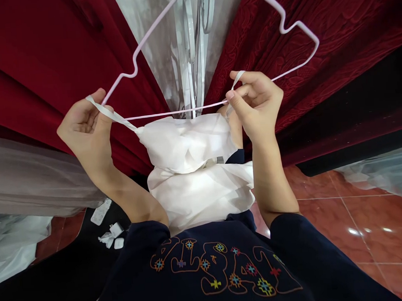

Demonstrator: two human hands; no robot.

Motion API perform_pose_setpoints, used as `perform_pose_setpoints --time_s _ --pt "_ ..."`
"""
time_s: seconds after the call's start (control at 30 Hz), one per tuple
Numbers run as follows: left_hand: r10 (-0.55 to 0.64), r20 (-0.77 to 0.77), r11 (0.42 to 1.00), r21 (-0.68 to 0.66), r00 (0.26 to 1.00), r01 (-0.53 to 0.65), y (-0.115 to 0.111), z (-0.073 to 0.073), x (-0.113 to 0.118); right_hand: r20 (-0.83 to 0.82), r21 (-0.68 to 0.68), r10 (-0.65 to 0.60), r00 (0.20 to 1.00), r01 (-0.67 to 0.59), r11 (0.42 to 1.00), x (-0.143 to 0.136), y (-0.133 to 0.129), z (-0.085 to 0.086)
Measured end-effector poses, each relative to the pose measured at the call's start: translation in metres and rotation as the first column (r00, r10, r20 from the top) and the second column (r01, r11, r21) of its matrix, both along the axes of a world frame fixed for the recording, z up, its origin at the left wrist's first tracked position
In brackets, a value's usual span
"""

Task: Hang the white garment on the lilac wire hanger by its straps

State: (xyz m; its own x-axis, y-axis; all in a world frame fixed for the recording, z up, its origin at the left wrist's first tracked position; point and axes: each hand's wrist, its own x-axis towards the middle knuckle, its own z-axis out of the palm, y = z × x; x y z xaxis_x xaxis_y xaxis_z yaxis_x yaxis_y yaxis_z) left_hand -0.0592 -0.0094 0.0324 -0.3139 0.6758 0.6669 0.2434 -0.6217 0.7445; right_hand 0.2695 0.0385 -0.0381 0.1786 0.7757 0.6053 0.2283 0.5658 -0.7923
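Note:
A pale pink wire hanger spans the upper middle, its bottom bar running between my hands. Below it hangs a white garment with thin white straps. My left hand pinches the left strap, which is stretched from its fingertips to the garment, close to the hanger's left corner. On the other side, my right hand pinches the right strap, looped over its index finger near the bottom bar. The garment's lower part lies in folds near my chest.
Dark red curtains flank a white metal rack ahead. Small white items lie on a black surface at lower left. Reddish floor tiles show at right, with sheer pale fabric above them.

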Motion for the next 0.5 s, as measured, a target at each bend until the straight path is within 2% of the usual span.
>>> perform_pose_setpoints --time_s 0.07,0.13,0.23,0.3,0.4,0.5 --pt "-0.069 -0.080 0.997 -0.050 0.994 0.065 0.001 0.005 -0.001 -0.015 0.015 0.009 1.000 -0.009 1.000 -0.004 0.000 0.000" --pt "-0.132 -0.154 0.991 -0.029 0.979 0.129 0.008 0.013 0.002 -0.045 0.033 0.003 0.999 -0.002 0.999 -0.007 -0.001 -0.001" --pt "-0.190 -0.302 0.978 0.027 0.934 0.207 0.020 0.029 0.010 -0.079 0.032 -0.009 0.997 0.011 0.999 -0.010 -0.003 -0.001" --pt "-0.211 -0.391 0.974 -0.009 0.896 0.225 0.023 0.041 0.014 -0.088 0.022 -0.002 0.996 0.004 1.000 -0.010 -0.003 -0.002" --pt "-0.232 -0.432 0.970 -0.041 0.872 0.238 0.020 0.053 0.017 -0.102 0.017 0.024 0.994 -0.023 1.000 -0.010 -0.005 -0.001" --pt "-0.216 -0.418 0.972 -0.012 0.882 0.233 0.017 0.052 0.017 -0.125 0.030 0.035 0.992 -0.032 0.999 -0.011 -0.005 -0.002"
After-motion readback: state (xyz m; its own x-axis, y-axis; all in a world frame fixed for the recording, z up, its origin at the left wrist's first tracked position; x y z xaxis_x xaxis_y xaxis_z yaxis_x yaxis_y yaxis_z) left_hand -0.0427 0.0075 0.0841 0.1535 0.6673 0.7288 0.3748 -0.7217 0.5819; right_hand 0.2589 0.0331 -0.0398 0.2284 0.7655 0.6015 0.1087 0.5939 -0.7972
